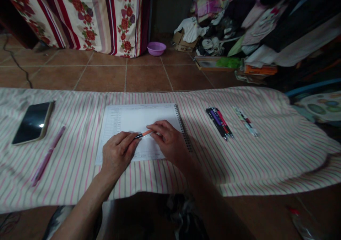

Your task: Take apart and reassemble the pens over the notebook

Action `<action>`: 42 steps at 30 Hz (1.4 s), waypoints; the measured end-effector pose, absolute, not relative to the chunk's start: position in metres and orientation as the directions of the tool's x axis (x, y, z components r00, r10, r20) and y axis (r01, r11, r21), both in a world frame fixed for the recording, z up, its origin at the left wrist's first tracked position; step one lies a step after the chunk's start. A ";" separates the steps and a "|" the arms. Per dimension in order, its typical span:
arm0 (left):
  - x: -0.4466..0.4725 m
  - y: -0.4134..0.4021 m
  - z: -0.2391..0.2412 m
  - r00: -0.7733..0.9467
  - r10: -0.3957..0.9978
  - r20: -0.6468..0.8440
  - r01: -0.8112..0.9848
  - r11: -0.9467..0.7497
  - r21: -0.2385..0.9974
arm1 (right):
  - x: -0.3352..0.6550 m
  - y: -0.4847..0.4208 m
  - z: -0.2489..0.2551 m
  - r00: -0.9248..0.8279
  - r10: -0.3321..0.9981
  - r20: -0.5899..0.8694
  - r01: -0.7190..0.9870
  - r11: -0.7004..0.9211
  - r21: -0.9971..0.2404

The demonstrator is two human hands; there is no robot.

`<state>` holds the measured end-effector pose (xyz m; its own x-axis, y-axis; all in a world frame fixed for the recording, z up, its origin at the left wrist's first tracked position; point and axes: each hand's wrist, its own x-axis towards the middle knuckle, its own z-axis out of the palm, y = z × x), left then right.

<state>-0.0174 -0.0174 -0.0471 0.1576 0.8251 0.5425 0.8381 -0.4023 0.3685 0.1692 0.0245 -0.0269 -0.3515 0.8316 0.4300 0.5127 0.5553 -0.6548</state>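
Note:
An orange pen [145, 134] lies across a white spiral notebook [138, 117] that rests on a pink-striped cloth [239, 162]. My left hand [118, 153] pinches the pen's dark end with curled fingers. My right hand [169, 140] grips its orange end, fingers pressed together over the page. Both hands sit on the lower half of the notebook, almost touching each other.
A dark phone [32, 122] and a pink pen [48, 156] lie at the left of the cloth. Several pens [220, 123] and another pen [245, 121] lie at the right. Beyond are tiled floor, a purple bowl [156, 48], a floral sheet and piled clothes.

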 end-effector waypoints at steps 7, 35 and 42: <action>-0.018 -0.017 -0.047 0.169 0.798 0.579 0.816 -0.443 0.372 | 0.172 0.027 -0.027 -0.372 0.819 0.437 0.448 0.571 -0.688; -0.014 -0.020 -0.046 0.247 0.718 0.651 0.830 -0.504 0.240 | 0.165 0.021 -0.016 -0.302 0.930 0.211 0.570 0.354 -0.741; -0.015 -0.020 -0.046 0.212 0.745 0.633 0.816 -0.492 0.305 | 0.164 0.021 -0.010 -0.323 0.929 0.181 0.507 0.331 -0.796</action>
<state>-0.0154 -0.0198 -0.0464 0.2123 0.7446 0.6329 0.8158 -0.4916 0.3047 0.1639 0.0210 -0.0097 -0.3230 0.9290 0.1809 0.5070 0.3312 -0.7958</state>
